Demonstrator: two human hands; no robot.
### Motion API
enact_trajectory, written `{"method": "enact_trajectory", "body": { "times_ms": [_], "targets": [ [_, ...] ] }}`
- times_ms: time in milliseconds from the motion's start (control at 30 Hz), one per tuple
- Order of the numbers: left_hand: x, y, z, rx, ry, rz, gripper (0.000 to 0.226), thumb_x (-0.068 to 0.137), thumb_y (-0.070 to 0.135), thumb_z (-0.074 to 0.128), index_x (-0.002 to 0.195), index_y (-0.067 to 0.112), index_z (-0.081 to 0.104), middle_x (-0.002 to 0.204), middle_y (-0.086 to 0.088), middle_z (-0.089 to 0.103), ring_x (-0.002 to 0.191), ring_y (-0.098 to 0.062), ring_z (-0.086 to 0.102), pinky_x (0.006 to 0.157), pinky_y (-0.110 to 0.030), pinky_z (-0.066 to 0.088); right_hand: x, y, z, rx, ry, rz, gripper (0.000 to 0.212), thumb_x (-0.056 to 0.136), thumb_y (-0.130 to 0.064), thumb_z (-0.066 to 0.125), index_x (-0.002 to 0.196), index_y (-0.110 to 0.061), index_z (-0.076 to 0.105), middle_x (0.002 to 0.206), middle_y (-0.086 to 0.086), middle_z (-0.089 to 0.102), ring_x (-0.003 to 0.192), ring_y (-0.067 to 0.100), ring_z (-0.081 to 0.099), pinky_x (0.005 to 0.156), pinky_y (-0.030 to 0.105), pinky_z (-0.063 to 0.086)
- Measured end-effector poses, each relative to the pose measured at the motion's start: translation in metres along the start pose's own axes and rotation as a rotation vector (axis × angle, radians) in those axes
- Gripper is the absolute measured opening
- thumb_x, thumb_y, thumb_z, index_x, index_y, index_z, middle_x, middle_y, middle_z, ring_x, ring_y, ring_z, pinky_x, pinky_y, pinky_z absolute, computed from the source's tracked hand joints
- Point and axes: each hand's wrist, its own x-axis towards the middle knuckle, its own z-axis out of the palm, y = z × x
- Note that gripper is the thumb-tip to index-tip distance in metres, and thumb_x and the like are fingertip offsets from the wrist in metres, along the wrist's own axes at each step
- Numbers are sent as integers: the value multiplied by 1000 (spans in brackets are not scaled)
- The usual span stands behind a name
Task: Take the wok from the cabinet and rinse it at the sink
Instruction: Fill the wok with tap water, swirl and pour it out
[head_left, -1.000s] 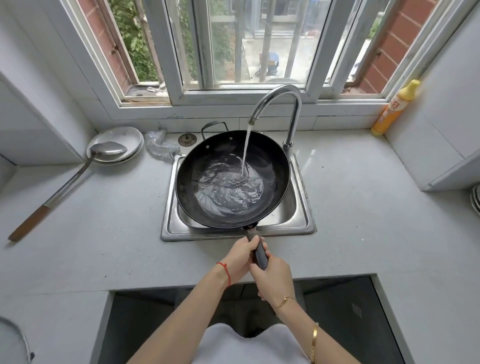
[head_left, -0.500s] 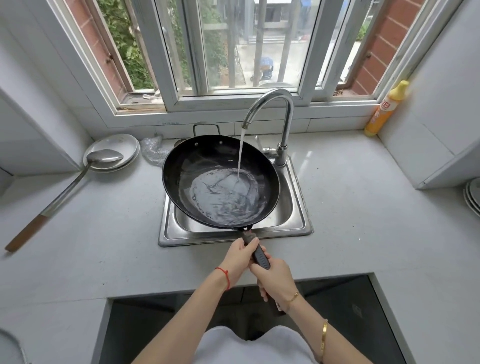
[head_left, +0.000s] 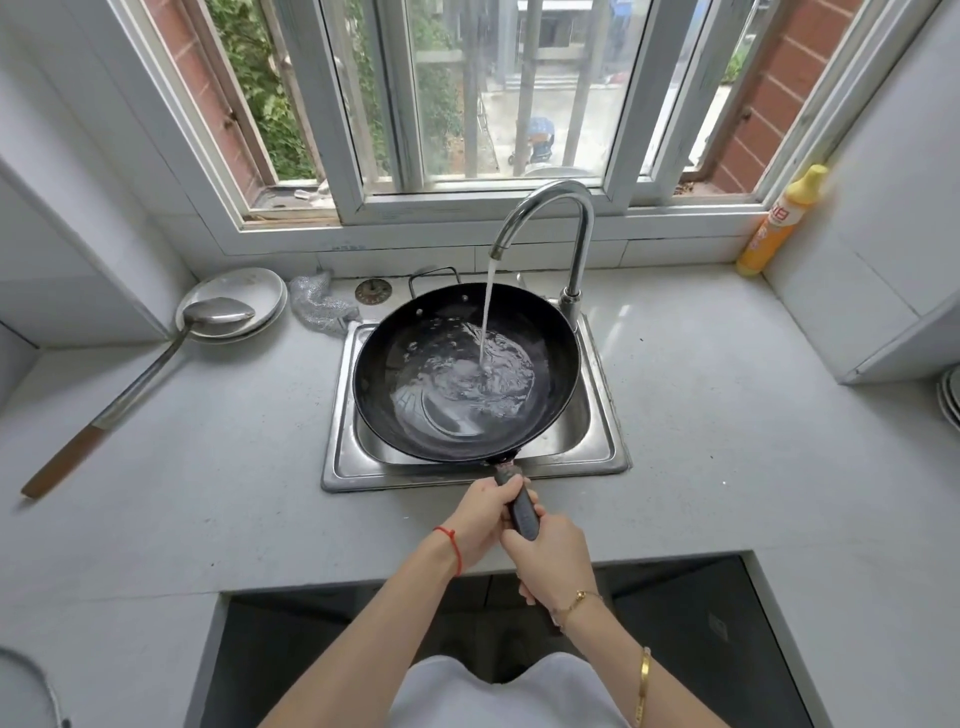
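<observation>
Both hands wrapped round the dark handle (head_left: 521, 506) of the wok (head_left: 395, 384): left hand (head_left: 480, 519) nearer the pan, right hand (head_left: 553, 553) just behind it, fingers curled tight. Wok held over the steel sink (head_left: 605, 457), covering most of the basin. Shallow pool of rippling water (head_left: 462, 384) in its bottom, fed by a stream falling from the curved tap (head_left: 563, 208). To the left on the counter (head_left: 208, 467), stacked metal plates (head_left: 260, 288) with the bowl of a long ladle (head_left: 218, 312) resting in them. Beside these, a metal scourer (head_left: 317, 304). Yellow bottle (head_left: 779, 228) upright in the far right corner.
</observation>
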Motion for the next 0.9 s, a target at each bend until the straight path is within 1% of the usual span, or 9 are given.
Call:
{"method": "enact_trajectory", "body": {
  "times_ms": [167,233,300,367,500,600,633,767,900],
  "targets": [
    [5,-6,-1,45,-17,-7,11,104,8,40,99,2,47,78,-9,56,68,-21,60,63,-27,57,3,10,-3,-62,14,-35,14,89,-29,61,86,-16,63,63,5,63,38,12,56,36,19,45],
    [7,-8,0,72,-1,-2,10,104,8,40,101,1,46,79,-10,56,69,-22,60,68,-31,56,6,15,-3,-60,6,-54,12,88,-29,61,79,-22,60,61,4,62,38,11,56,37,23,48],
    [9,-9,0,100,25,8,8,104,8,40,103,1,44,80,-12,55,70,-24,59,75,-34,53,9,18,-4,-58,-13,-59,12,88,-28,62,76,-26,58,61,5,62,40,12,56,39,25,50],
    [10,-10,-1,131,52,23,7,104,7,41,101,1,43,80,-12,56,70,-24,60,75,-35,53,11,19,-3,-33,-51,-43,7,87,-27,62,81,-24,59,61,5,62,37,11,56,38,23,48],
    [15,-13,0,157,175,23,8,103,6,44,98,0,42,80,-13,56,65,-25,60,65,-32,56,14,19,-2,34,-107,-18,6,84,-24,62,84,-18,62,56,5,61,35,15,55,37,24,47],
    [19,-12,1,161,234,15,12,101,7,46,91,2,46,80,-13,58,66,-26,60,74,-38,55,16,15,-6,45,-129,-19,12,82,-22,60,82,-10,63,51,4,58,35,17,55,37,25,47],
    [19,-12,1,155,238,15,14,101,7,47,88,3,47,80,-13,59,67,-26,61,75,-39,55,16,14,-7,44,-134,-21,12,83,-22,60,82,-10,63,52,4,58,35,17,55,37,25,46],
    [16,-6,-2,98,202,20,16,101,7,48,85,4,47,79,-12,58,65,-24,61,65,-32,55,16,6,-5,45,-136,-24,9,88,-23,61,88,-14,62,57,4,60,35,12,53,37,21,44],
    [15,-1,-7,69,129,9,14,102,8,46,90,2,49,78,-11,58,68,-23,61,68,-31,55,16,0,-2,19,-108,-24,15,90,-25,60,87,-10,63,56,5,58,31,9,51,35,19,41]
  ]
}}
